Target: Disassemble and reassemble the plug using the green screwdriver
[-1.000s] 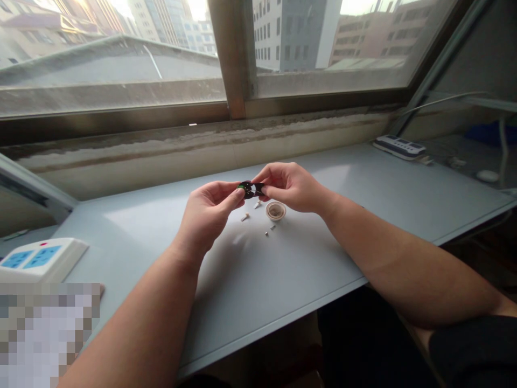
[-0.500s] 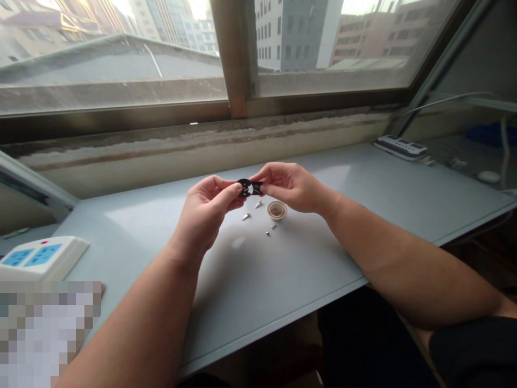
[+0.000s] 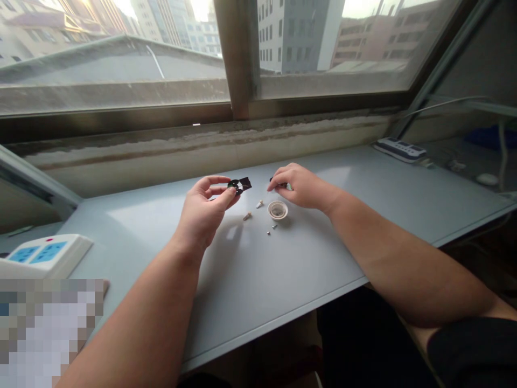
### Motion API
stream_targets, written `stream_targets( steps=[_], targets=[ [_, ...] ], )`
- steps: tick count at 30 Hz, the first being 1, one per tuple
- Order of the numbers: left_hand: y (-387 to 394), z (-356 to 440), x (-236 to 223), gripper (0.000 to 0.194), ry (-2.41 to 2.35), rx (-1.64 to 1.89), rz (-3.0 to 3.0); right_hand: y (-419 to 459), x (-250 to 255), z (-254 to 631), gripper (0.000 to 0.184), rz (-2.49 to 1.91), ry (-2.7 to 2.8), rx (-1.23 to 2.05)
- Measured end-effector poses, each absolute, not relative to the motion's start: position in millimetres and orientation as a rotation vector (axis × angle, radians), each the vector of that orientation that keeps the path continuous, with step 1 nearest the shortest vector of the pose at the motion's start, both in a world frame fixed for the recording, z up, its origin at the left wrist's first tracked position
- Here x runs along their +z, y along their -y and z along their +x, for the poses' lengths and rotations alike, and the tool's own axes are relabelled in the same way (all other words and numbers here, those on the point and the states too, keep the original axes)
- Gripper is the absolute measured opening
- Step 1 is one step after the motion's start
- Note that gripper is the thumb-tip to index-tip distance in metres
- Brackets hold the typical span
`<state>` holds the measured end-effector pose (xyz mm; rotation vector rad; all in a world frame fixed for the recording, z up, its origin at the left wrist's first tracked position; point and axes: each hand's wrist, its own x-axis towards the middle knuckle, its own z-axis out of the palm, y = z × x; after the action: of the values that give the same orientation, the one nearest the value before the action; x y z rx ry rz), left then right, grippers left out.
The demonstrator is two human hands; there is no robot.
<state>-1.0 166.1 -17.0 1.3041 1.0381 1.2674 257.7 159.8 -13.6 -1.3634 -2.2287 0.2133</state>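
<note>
A black ring-shaped plastic part (image 3: pixel 239 186) with a flat tab is pinched between the thumb and curled fingers of the left hand (image 3: pixel 205 215) and is held up above the surface (image 3: pixel 242 275). The right hand (image 3: pixel 302 188) is held apart from it, its fingers bent over a small dark piece (image 3: pixel 278 184). That piece is mostly hidden, and whether it is gripped cannot be told. Two pale pegs (image 3: pixel 247 216) lie loose on the surface just below the hands, and two tiny metal bits (image 3: pixel 271 229) lie nearby. Beside them stands a shallow round dish (image 3: pixel 277 210). As far as can be judged, the work is only part done: the parts are apart, none of the loose pieces is seen fitted to the black part, and those pieces are left to be dealt with.
</note>
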Motion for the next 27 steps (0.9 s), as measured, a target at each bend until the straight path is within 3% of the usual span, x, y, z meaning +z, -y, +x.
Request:
stream_targets(
  steps=[7, 15, 27],
  targets=[
    [-163, -4, -15, 0.051, -0.973, 1.211, 1.294, -168, -26, 251, 0.031, -1.246, 2.339, 0.3],
    [-157, 4, -5, 0.031, -0.896, 1.21, 1.117, -156, -15, 242, 0.03, -1.076, 2.298, 0.359],
    [-163, 3, -7, 0.021, -0.95, 1.253, 1.125, -128, -5, 202, 0.02, -1.405, 2.513, 0.113]
  ],
)
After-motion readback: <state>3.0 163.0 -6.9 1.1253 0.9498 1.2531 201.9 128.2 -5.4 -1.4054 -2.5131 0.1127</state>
